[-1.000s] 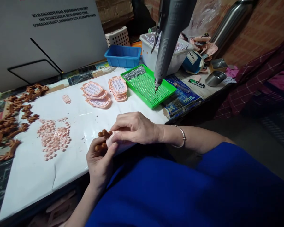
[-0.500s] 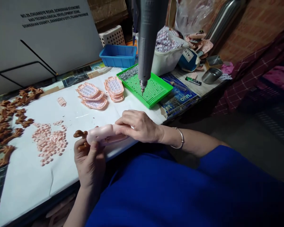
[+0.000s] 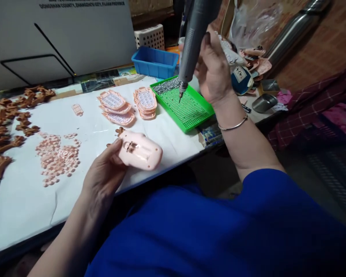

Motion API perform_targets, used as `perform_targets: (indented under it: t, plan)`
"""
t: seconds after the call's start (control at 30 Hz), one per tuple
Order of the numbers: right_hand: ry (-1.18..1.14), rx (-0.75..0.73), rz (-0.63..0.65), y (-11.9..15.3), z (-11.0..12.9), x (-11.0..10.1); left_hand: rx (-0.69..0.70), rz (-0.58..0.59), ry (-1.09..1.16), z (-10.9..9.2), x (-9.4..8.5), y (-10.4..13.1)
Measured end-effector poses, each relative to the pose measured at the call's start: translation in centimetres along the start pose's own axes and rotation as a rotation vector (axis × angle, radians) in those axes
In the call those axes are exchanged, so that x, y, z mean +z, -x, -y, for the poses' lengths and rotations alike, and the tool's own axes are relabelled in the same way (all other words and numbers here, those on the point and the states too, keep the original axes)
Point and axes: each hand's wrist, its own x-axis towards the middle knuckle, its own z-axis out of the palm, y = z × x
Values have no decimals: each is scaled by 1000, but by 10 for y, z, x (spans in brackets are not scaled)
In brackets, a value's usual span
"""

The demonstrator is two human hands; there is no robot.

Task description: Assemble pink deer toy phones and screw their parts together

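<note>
The left hand (image 3: 105,169) holds a pink plastic shell (image 3: 142,152), brown piece (image 3: 120,131) seemingly fitted, screw holes (image 3: 149,166) apparently unfilled; the right hand (image 3: 215,71) is at the electric screwdriver (image 3: 190,54), grip unclear.

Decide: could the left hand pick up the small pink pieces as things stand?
Probably not: the left hand holds the pink casing, though the way to the small pink pieces looks free.

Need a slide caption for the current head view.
Left hand holds a pink casing; right hand is at a grey power screwdriver, green tray beyond.
</note>
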Motion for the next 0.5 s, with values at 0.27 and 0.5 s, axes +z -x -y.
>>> perform_targets:
  t: [0.27, 0.5]
  plan:
    - [169, 4, 21, 20, 21, 10, -248, 208, -268, 35, -14, 18]
    - [238, 75, -202, 45, 19, -1, -424, 313, -194, 43, 6, 34]
